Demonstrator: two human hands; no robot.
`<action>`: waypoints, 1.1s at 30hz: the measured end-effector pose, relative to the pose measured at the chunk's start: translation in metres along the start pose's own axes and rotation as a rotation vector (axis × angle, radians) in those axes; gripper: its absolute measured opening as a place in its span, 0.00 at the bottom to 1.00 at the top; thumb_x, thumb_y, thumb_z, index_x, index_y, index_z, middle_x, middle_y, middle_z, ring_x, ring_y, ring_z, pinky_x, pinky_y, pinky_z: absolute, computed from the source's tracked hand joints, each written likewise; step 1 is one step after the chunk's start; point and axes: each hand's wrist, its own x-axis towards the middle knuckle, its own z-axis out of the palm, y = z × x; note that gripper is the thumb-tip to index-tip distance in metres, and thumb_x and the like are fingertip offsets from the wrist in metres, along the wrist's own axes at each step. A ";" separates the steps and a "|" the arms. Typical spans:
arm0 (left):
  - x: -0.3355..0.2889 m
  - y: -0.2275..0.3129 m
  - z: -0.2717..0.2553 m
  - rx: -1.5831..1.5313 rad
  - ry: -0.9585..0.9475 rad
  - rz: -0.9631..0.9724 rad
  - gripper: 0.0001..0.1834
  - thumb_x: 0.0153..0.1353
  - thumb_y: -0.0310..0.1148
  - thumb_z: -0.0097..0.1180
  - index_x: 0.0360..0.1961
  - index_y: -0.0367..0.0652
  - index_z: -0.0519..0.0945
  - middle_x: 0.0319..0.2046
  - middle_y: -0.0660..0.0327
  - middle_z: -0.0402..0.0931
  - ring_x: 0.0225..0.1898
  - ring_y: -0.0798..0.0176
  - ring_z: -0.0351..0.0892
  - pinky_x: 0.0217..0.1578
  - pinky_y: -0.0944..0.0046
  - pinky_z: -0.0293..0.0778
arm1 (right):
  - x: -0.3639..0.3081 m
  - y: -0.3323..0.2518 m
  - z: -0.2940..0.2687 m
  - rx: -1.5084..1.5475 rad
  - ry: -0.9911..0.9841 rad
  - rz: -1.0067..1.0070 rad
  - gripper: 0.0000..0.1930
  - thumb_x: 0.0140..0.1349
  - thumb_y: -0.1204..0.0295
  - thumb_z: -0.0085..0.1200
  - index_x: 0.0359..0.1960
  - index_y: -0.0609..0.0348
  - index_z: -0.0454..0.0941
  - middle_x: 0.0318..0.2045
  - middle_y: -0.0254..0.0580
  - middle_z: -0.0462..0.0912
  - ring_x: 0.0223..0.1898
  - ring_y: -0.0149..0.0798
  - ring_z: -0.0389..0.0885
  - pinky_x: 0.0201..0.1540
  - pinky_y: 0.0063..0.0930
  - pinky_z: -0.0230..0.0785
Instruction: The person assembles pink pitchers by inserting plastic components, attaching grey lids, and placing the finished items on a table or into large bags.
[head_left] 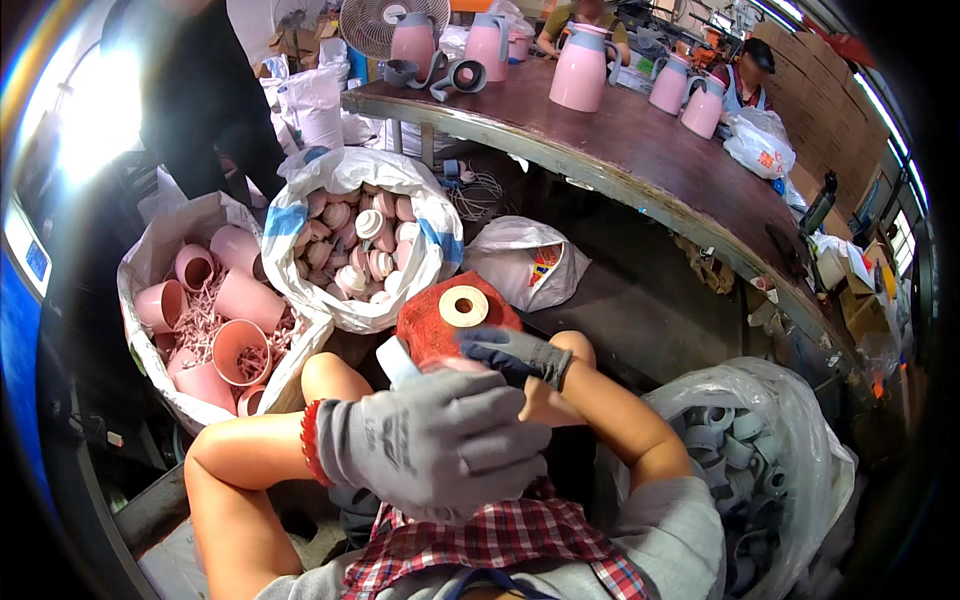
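Note:
In a grey work glove, my left hand [435,440] is closed in front of my lap, its knuckles toward me; what its fingers hold is hidden. A pale grey plastic piece [397,360] sticks up just beyond it. Farther off, my right hand [512,356], gloved in grey with dark fingers, is bent inward and slightly blurred. Between the two gloves shows a sliver of a pink thing [455,366], mostly covered. Right behind them stands a red-wrapped support [425,325] topped by a cream ring [464,306] with a dark hole.
At left, a sack [140,290] holds pink jug bodies; another sack [440,185] holds pink-and-white lids. A clear plastic bag [820,480] of grey handle parts stands at right. Pink jugs [580,75] stand on the long table [640,165], with two people beyond. Another person stands at back left.

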 end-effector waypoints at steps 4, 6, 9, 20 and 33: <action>-0.001 -0.004 -0.003 -0.331 -0.033 -0.037 0.19 0.47 0.39 0.55 0.41 0.42 0.79 0.45 0.56 0.76 0.41 0.51 0.76 0.40 0.54 0.75 | -0.018 -0.112 0.013 -0.183 0.137 -0.160 0.35 0.61 0.67 0.54 0.68 0.52 0.51 0.51 0.42 0.74 0.40 0.30 0.76 0.46 0.28 0.73; 0.001 -0.002 0.001 -0.404 -0.028 0.001 0.21 0.46 0.39 0.55 0.41 0.41 0.79 0.45 0.55 0.76 0.42 0.50 0.76 0.40 0.54 0.75 | -0.023 -0.142 0.024 -0.412 -0.048 -0.328 0.37 0.59 0.69 0.54 0.69 0.49 0.51 0.52 0.42 0.73 0.40 0.31 0.76 0.49 0.28 0.71; 0.006 -0.002 0.009 -0.479 0.014 0.052 0.21 0.48 0.40 0.51 0.42 0.40 0.78 0.46 0.53 0.75 0.43 0.49 0.75 0.43 0.52 0.74 | -0.018 -0.142 0.041 -0.526 -0.293 -0.494 0.35 0.58 0.67 0.55 0.68 0.50 0.55 0.52 0.42 0.75 0.45 0.31 0.76 0.53 0.27 0.67; -0.037 -0.012 -0.035 -0.170 0.433 -0.286 0.31 0.50 0.36 0.57 0.56 0.34 0.68 0.58 0.41 0.64 0.57 0.47 0.69 0.56 0.41 0.61 | -0.081 -0.207 -0.044 -0.298 0.366 -0.418 0.14 0.57 0.66 0.60 0.39 0.62 0.76 0.33 0.35 0.78 0.33 0.28 0.75 0.38 0.21 0.69; -0.186 -0.017 -0.029 -0.563 0.739 -1.198 0.31 0.61 0.33 0.51 0.64 0.36 0.60 0.62 0.55 0.62 0.59 0.61 0.66 0.60 0.60 0.59 | -0.194 -0.207 -0.284 -0.390 1.507 -0.489 0.15 0.57 0.63 0.63 0.39 0.61 0.79 0.24 0.35 0.80 0.24 0.26 0.75 0.27 0.22 0.67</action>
